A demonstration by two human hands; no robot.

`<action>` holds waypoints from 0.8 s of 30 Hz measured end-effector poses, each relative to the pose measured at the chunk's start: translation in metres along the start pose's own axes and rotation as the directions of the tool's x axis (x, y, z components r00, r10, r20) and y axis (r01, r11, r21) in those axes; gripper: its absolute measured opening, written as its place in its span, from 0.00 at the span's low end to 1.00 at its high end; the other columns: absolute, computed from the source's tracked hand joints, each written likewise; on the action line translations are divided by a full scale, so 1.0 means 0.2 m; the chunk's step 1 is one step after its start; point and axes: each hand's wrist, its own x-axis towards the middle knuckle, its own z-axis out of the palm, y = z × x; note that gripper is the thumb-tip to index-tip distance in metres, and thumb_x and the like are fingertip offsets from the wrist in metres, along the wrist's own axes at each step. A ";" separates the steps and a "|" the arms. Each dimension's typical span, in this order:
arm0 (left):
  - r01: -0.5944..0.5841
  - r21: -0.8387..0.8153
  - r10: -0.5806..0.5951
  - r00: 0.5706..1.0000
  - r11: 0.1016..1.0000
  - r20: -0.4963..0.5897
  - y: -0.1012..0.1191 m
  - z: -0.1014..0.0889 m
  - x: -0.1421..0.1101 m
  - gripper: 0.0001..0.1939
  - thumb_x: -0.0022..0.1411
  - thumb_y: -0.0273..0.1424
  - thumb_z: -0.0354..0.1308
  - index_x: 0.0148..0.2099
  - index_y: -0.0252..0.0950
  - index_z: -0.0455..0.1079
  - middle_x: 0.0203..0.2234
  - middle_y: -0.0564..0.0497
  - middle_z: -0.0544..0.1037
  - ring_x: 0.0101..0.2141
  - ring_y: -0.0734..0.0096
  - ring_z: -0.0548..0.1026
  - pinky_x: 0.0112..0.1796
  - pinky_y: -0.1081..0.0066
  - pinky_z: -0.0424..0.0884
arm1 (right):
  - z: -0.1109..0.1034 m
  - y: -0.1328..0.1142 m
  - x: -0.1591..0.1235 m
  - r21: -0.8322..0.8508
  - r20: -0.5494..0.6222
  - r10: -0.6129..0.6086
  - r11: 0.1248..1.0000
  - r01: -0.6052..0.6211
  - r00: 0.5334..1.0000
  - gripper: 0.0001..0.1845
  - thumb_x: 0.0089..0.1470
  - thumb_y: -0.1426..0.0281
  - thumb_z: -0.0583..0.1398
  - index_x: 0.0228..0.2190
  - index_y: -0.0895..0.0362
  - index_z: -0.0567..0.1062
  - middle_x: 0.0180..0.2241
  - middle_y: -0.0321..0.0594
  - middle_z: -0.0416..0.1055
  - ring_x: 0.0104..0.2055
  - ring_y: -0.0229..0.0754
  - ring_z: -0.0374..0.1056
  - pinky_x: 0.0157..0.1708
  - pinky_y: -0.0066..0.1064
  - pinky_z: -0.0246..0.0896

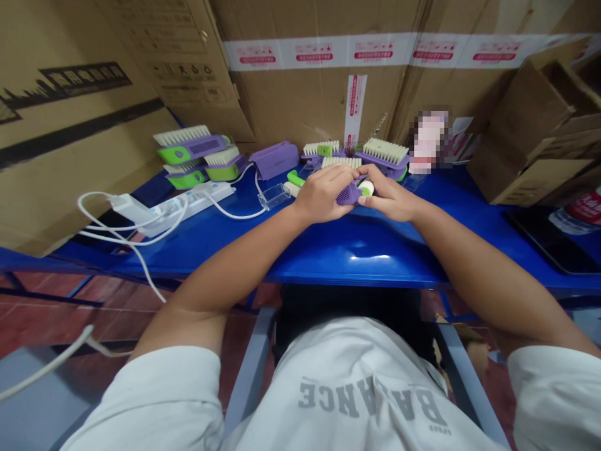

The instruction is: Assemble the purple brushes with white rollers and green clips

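At twelve o'clock, our left hand (323,191) and right hand (389,195) together grasp one purple brush part (347,195), its face grilled, its end green and white. Around eleven sit one clear container (275,198), contents indistinct, and three stacked brushes (201,148); towards one, an open cardboard box (526,125).

Held a purple-and-green piece (348,195) in left hand (325,193) and right hand (390,195) above blue tabletop (328,247), with stacked brushes (201,149) and power strip (197,203) left of left hand, cardboard box (526,128) right of right hand.
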 end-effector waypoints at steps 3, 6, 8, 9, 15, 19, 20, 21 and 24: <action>0.014 -0.011 -0.013 1.000 1.000 0.012 0.01 0.00 0.00 0.17 0.70 0.34 0.67 0.59 0.42 0.75 0.55 0.41 0.88 0.58 0.46 0.87 0.61 0.47 0.84 | 0.00 0.00 0.00 0.006 0.011 -0.009 1.000 0.009 1.000 0.39 0.67 0.38 0.65 0.63 0.52 0.68 0.50 0.43 0.76 0.45 0.52 0.69 0.48 0.43 0.65; 0.016 -0.029 -0.015 1.000 0.999 0.019 0.01 0.00 0.00 0.17 0.70 0.33 0.67 0.59 0.41 0.75 0.55 0.41 0.88 0.59 0.46 0.87 0.62 0.47 0.83 | 0.00 0.00 0.00 0.026 0.025 -0.005 1.000 0.004 1.000 0.39 0.67 0.37 0.65 0.62 0.53 0.67 0.51 0.44 0.75 0.46 0.52 0.68 0.49 0.44 0.65; 0.000 -0.025 0.001 1.000 1.000 0.016 0.01 0.00 -0.01 0.18 0.70 0.33 0.67 0.60 0.41 0.75 0.55 0.41 0.88 0.60 0.46 0.87 0.63 0.47 0.83 | 0.00 0.00 0.01 0.037 0.030 -0.006 0.999 0.005 1.000 0.39 0.66 0.38 0.65 0.62 0.53 0.67 0.50 0.44 0.74 0.46 0.52 0.68 0.49 0.44 0.66; -0.013 -0.019 0.013 1.000 1.000 0.012 0.01 0.00 -0.01 0.18 0.70 0.33 0.66 0.60 0.40 0.75 0.55 0.41 0.88 0.60 0.46 0.87 0.63 0.47 0.83 | 0.00 0.00 0.01 0.039 0.032 -0.008 0.999 0.007 0.999 0.39 0.67 0.38 0.65 0.62 0.53 0.67 0.50 0.43 0.74 0.46 0.51 0.67 0.49 0.44 0.66; -0.084 0.013 0.084 0.996 0.996 -0.040 0.00 0.01 -0.01 0.18 0.72 0.33 0.65 0.62 0.41 0.74 0.56 0.40 0.88 0.60 0.46 0.87 0.62 0.47 0.84 | 0.00 0.01 0.00 0.046 0.019 -0.015 0.999 0.014 1.000 0.35 0.67 0.42 0.66 0.62 0.52 0.67 0.50 0.42 0.73 0.44 0.49 0.66 0.49 0.44 0.66; -0.072 0.061 0.075 0.996 0.996 -0.043 0.00 0.01 -0.01 0.18 0.74 0.36 0.64 0.62 0.40 0.75 0.56 0.40 0.88 0.60 0.45 0.87 0.63 0.46 0.85 | 0.00 0.01 0.01 0.043 0.010 -0.004 0.999 0.004 1.000 0.34 0.65 0.46 0.67 0.61 0.51 0.67 0.49 0.41 0.73 0.44 0.49 0.66 0.49 0.43 0.65; -0.068 0.070 0.071 0.997 0.995 -0.041 0.00 0.01 -0.01 0.17 0.74 0.36 0.64 0.62 0.40 0.75 0.56 0.40 0.89 0.60 0.45 0.87 0.64 0.46 0.85 | 0.00 0.01 0.01 0.042 0.010 0.001 0.999 -0.002 1.000 0.34 0.65 0.46 0.67 0.61 0.51 0.67 0.49 0.41 0.73 0.44 0.49 0.66 0.48 0.43 0.65; -0.065 0.075 0.068 0.997 0.995 -0.035 0.00 0.01 -0.01 0.17 0.74 0.37 0.64 0.62 0.40 0.76 0.57 0.40 0.89 0.61 0.45 0.87 0.64 0.45 0.85 | -0.01 0.01 0.01 0.040 0.011 0.005 0.999 -0.005 1.000 0.34 0.64 0.47 0.67 0.61 0.51 0.67 0.48 0.41 0.73 0.43 0.49 0.66 0.48 0.43 0.65; -0.044 0.065 0.045 0.999 0.997 -0.006 0.00 0.01 -0.01 0.18 0.73 0.36 0.64 0.62 0.40 0.76 0.58 0.40 0.88 0.62 0.45 0.86 0.66 0.44 0.83 | 0.00 0.01 0.01 0.031 0.004 -0.002 1.000 0.002 1.000 0.34 0.64 0.47 0.67 0.61 0.50 0.68 0.48 0.40 0.73 0.43 0.50 0.66 0.47 0.43 0.65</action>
